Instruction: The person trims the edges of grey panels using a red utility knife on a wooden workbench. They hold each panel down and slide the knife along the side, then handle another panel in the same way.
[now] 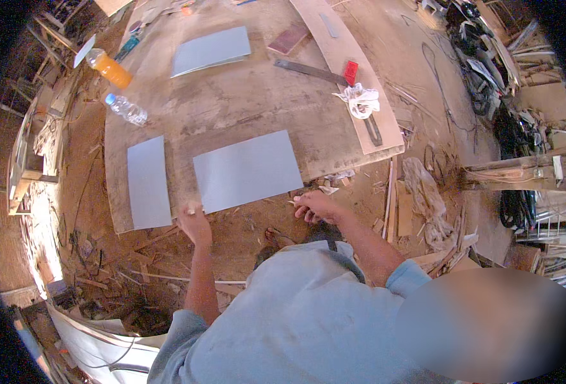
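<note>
A pale grey rectangular sheet (247, 171) lies on the worn wooden board (231, 109), its near side along the board's front edge. My left hand (195, 225) is at that edge, by the sheet's near left corner. Its fingers are small and blurred, so their grip is unclear. A narrower grey sheet (148, 182) lies just left of it. My right hand (318, 207) is off the board's front edge, near the sheet's near right corner. Its fingers are curled in, with a small pale tip showing at them; what it is I cannot make out.
Farther back lie another grey sheet (211, 50), a dark red block (288, 38) and a flat metal bar (311, 72). A crumpled white bag (361, 101) and a red box (351, 72) are at right. An orange drink bottle (111, 69) and a clear bottle (126, 109) stand left. Wood scraps litter the ground.
</note>
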Available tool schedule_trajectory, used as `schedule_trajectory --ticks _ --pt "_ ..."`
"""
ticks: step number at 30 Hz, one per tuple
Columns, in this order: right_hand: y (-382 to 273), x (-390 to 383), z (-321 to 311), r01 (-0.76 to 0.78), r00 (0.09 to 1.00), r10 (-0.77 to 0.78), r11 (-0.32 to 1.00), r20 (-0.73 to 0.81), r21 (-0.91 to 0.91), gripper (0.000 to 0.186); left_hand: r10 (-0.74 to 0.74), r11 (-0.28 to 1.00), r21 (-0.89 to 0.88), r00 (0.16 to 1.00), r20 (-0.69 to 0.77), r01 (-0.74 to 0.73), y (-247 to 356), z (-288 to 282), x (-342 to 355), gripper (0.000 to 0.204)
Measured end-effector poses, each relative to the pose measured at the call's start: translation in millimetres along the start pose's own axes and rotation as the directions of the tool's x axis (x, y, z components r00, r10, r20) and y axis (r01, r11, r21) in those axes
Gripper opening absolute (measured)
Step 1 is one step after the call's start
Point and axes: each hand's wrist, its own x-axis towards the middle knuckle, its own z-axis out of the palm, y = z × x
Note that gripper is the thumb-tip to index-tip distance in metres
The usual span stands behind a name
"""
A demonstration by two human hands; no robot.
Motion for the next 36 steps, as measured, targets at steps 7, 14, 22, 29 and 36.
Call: schedule_trajectory --ticks 7,14,22,29,36 --pt "-132 55 -193 0.336 0.621 -0.607 0.778 -0.496 -0.532 0.030 -0.459 0.088 -0.608 0.574 0.679 0.789 84 22 -101 0.044" --pt "-238 154 -362 0.201 0.431 -0.901 0.032 0.059 -0.979 0.030 -0.587 0.245 -0.725 0.693 0.418 0.644 138 67 -86 0.027" --pt "-277 131 -361 0.132 0.763 -0.456 -0.584 0.458 -0.801 0.048 -0.824 0.117 -0.719 0.471 0.315 0.685 189 69 -89 0.030" --pt "-315 108 -351 0.240 0.607 -0.508 -0.616 0.611 -0.751 0.050 -0.803 0.092 -0.786 0.512 0.304 0.611 194 69 -96 0.039" --pt "-263 13 -235 0.669 0.617 -0.745 0.326 0.254 -0.668 0.049 -0.407 0.419 -0.906 0.904 -0.133 0.055 274 -39 -113 0.028"
